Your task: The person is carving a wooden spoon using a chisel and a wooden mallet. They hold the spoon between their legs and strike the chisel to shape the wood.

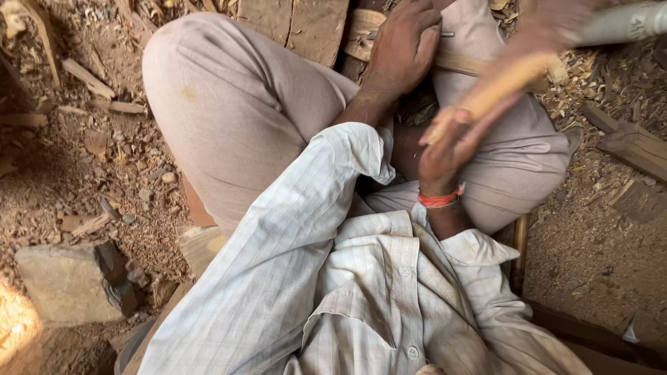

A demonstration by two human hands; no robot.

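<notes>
I sit on the ground with my knees drawn up in beige trousers. My left hand [405, 46] presses down on a flat strip of wood [455, 62] lying across a wooden block, its fingers wrapped around a thin metal rod [445, 33]. My right hand [451, 142], with a red thread at the wrist, grips the wooden handle [497, 87] of a tool. The tool is raised and blurred, with a pale metal head [622, 24] at the upper right.
Wood chips and shavings [90, 139] cover the dirt all around. A grey stone block [66, 281] sits at the lower left. Wooden planks [306, 24] lie beyond my knees, and scrap timber [636, 146] at the right.
</notes>
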